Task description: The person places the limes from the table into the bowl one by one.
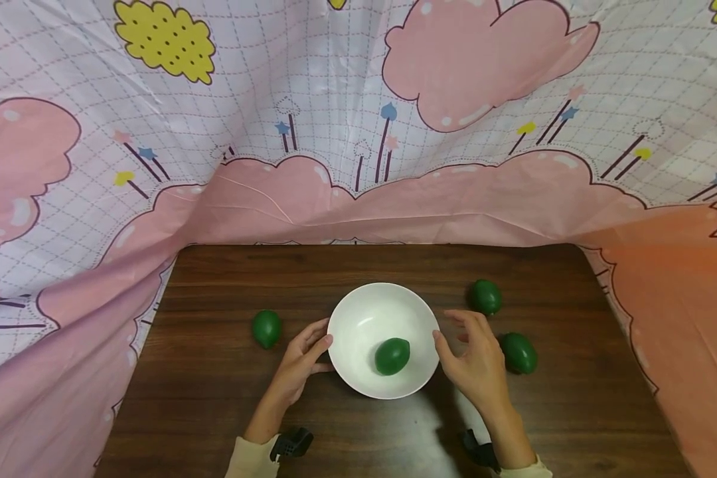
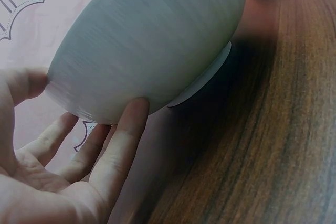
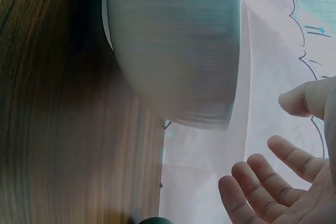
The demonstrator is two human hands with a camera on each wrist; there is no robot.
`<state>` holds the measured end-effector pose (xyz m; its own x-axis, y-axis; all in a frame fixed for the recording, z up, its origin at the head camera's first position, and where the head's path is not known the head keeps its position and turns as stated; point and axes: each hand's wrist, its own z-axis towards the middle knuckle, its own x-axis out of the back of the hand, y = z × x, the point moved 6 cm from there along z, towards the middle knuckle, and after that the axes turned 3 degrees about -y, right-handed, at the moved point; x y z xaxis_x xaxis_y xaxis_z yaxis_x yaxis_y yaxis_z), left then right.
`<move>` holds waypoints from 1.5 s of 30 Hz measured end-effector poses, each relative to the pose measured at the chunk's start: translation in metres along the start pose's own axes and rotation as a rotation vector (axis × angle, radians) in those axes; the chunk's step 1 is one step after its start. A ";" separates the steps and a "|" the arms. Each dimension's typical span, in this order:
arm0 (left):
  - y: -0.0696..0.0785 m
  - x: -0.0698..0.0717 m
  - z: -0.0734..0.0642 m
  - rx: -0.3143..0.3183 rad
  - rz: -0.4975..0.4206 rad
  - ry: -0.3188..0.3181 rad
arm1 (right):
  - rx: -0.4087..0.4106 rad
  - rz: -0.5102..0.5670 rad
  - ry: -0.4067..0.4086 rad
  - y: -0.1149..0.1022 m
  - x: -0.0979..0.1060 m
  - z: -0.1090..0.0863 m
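A white bowl [image 1: 358, 312] stands in the middle, with one green lime [image 1: 392, 356] lying inside it. My left hand [image 1: 299, 358] holds the bowl's left side, thumb at the rim and fingertips against the outer wall. The left wrist view shows those fingers spread under the curve of the bowl [image 2: 152, 35], whose foot ring is close over the wood. To the right of the bowl is my right hand [image 1: 475, 358], its fingers loosely bent and holding nothing. In the right wrist view a gap shows between its fingers and the bowl [image 3: 178, 51].
One lime [image 1: 267, 328] lies left of the bowl, beyond my left hand. Two more, a far lime [image 1: 486, 297] and a nearer lime [image 1: 518, 352], lie right of my right hand. A patterned pink and white cloth [image 1: 358, 212] hangs behind the dark wooden table [image 1: 227, 279].
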<state>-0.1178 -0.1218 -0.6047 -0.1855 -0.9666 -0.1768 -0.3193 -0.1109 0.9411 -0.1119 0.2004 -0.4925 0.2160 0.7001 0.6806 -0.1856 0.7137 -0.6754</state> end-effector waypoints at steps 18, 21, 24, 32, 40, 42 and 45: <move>0.000 0.001 0.000 0.001 -0.009 -0.005 | -0.007 -0.020 0.005 0.010 0.002 0.000; 0.000 0.001 -0.001 -0.003 -0.013 0.000 | -0.010 -0.020 0.013 0.012 0.004 0.001; -0.001 0.001 0.000 -0.003 -0.011 0.001 | -0.015 -0.022 0.017 0.014 0.005 0.002; 0.001 0.001 -0.001 -0.001 -0.006 -0.003 | -0.018 -0.026 0.031 0.017 0.010 0.002; 0.002 0.001 0.000 -0.009 0.007 -0.011 | -0.060 -0.039 0.040 0.022 0.014 0.001; 0.002 0.001 -0.001 -0.009 0.005 -0.005 | -0.064 -0.043 0.036 0.023 0.014 0.001; 0.001 0.001 -0.001 -0.005 0.005 -0.013 | -0.062 -0.045 0.043 0.025 0.016 0.000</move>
<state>-0.1177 -0.1232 -0.6043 -0.1991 -0.9640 -0.1763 -0.3135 -0.1078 0.9435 -0.1130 0.2296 -0.4985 0.2644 0.6651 0.6984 -0.1158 0.7408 -0.6617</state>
